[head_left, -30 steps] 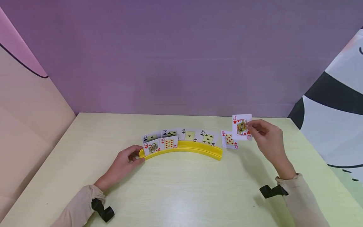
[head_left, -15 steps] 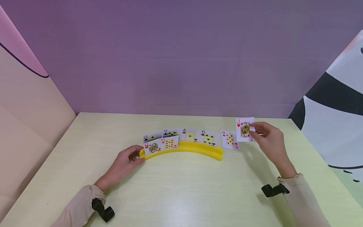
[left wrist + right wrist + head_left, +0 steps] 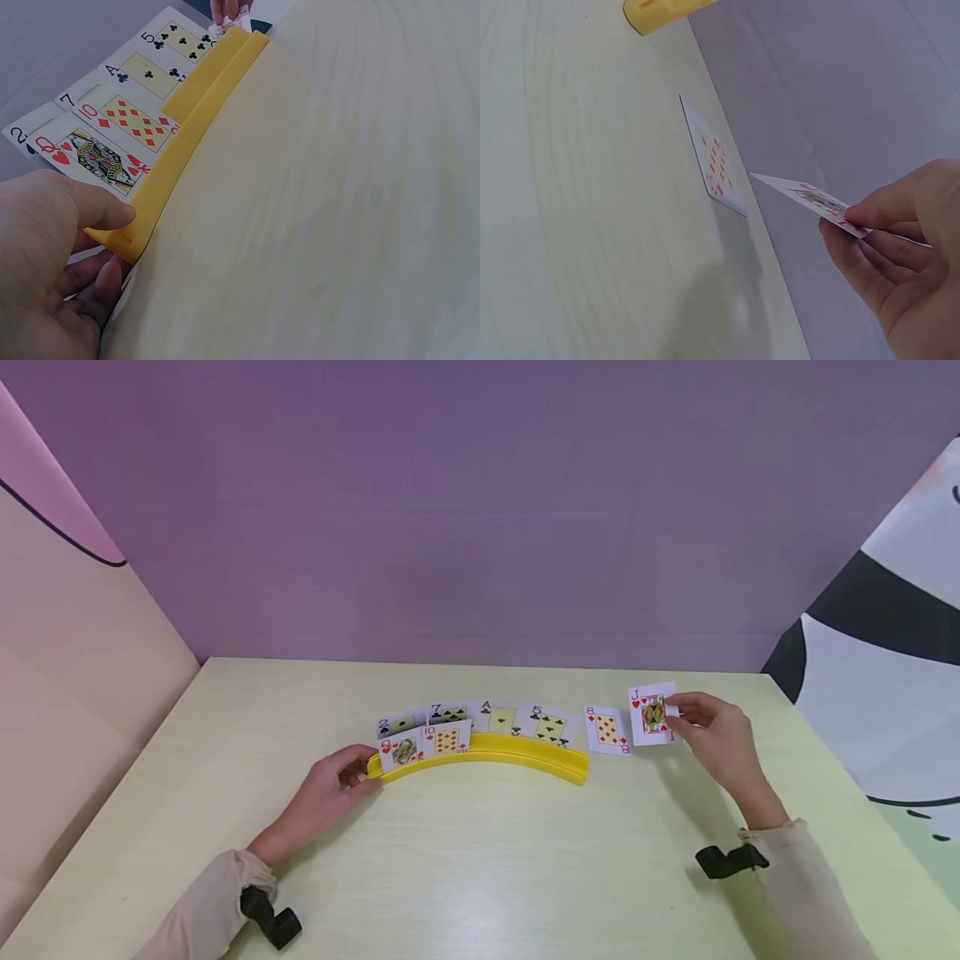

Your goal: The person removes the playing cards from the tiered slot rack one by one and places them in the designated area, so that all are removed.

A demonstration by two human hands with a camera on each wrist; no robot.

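Observation:
My left hand (image 3: 322,802) grips the left end of a curved yellow card holder (image 3: 525,753), thumb on its front edge. In the holder's front row stand a queen of hearts (image 3: 397,752) and a ten of diamonds (image 3: 447,740). Behind them is a row of black cards: a two, a seven, an ace of clubs (image 3: 501,718) and a five of clubs (image 3: 551,725). Raised above the tabletop, a jack of hearts (image 3: 821,201) is pinched between thumb and fingers of my right hand (image 3: 720,739). Just left of it lies an eight of diamonds (image 3: 608,730) on the table.
The pale wooden table (image 3: 480,860) ends at a purple backdrop (image 3: 480,527). On the right stands a panel with a black-and-white pattern (image 3: 892,693), and a pink and beige panel (image 3: 75,652) is on the left. Each wrist wears a black camera mount (image 3: 731,862).
My right hand has moved the jack of hearts slightly right and down in the head view, uncovering the eight of diamonds. The left hand and the card holder stay in place.

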